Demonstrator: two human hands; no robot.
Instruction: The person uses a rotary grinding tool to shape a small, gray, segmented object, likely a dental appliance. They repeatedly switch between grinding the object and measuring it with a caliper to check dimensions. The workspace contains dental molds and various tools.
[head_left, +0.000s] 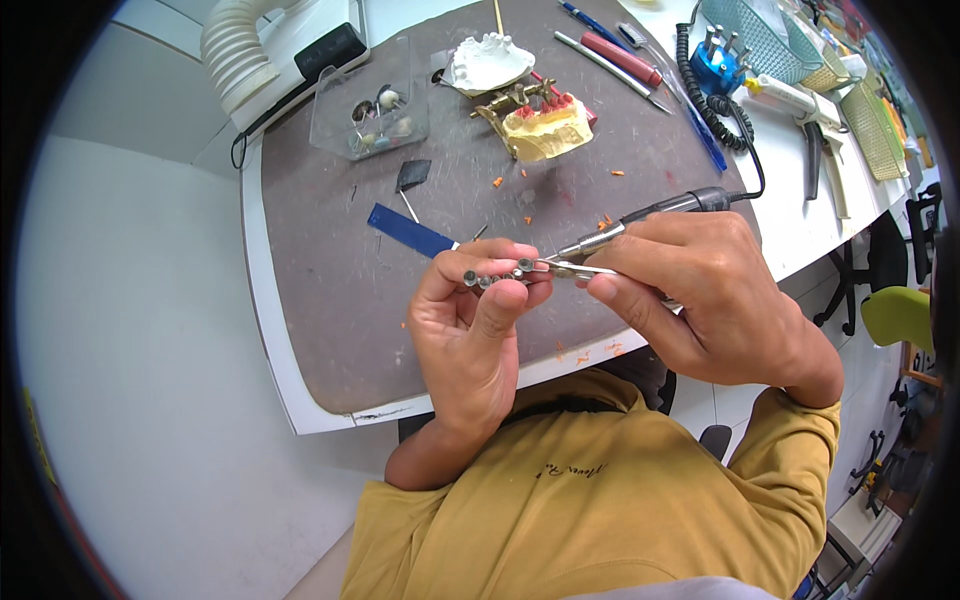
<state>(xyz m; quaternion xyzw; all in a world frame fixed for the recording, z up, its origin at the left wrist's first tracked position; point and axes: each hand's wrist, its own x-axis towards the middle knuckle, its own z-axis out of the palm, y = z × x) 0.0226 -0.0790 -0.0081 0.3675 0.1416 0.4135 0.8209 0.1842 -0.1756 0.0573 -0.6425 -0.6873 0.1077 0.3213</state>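
Note:
My left hand (465, 325) pinches a small, shiny metal dental bridge (487, 281), a row of tooth-shaped units with dark hollows showing. Fingers and thumb cover part of it. My right hand (705, 295) grips a thin silver caliper-like tool (575, 270); its slim jaws meet the bridge's right end at my left fingertips. Just behind my right hand lies a handpiece (620, 230), a metal rotary tool with a coiled black cord. Farther back, a yellow dental cast (545, 132) with red wax teeth sits in a brass articulator (510, 100), beside a white tooth cast (490, 64).
A clear plastic box (370, 120) of small burs stands back left. A blue strip (410, 232) and a dark square (413, 175) lie on the brown mat (330, 280) among orange shavings. Pens, a blue bur stand (718, 62) and baskets (765, 35) line the back right.

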